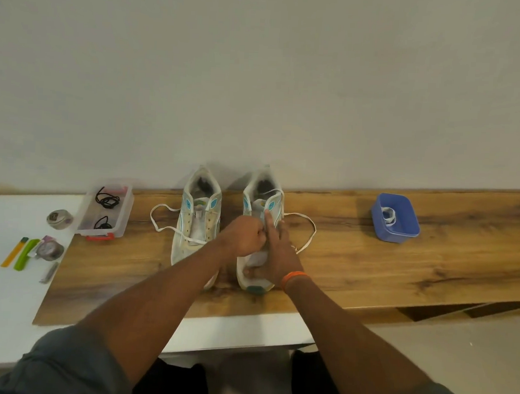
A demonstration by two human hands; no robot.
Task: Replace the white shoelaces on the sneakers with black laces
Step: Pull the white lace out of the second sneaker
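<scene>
The step in hand looks like unlacing the right sneaker [261, 227], which stands on the wooden surface [369, 263] just beside the left sneaker [195, 220]. The left hand [244, 236], its grip curled tight, seems to pinch the white lace [306, 232] at the eyelets; the right hand [275, 252] rests along the shoe with its forefinger straight, steadying it. Next, the lace probably needs drawing out row by row. The black laces [106, 202] wait in a clear compartment box [106, 210] beyond the left sneaker; a blue tub [395, 219] sits well apart from the right sneaker. Nothing blocks the pull except the loose lace loops.
</scene>
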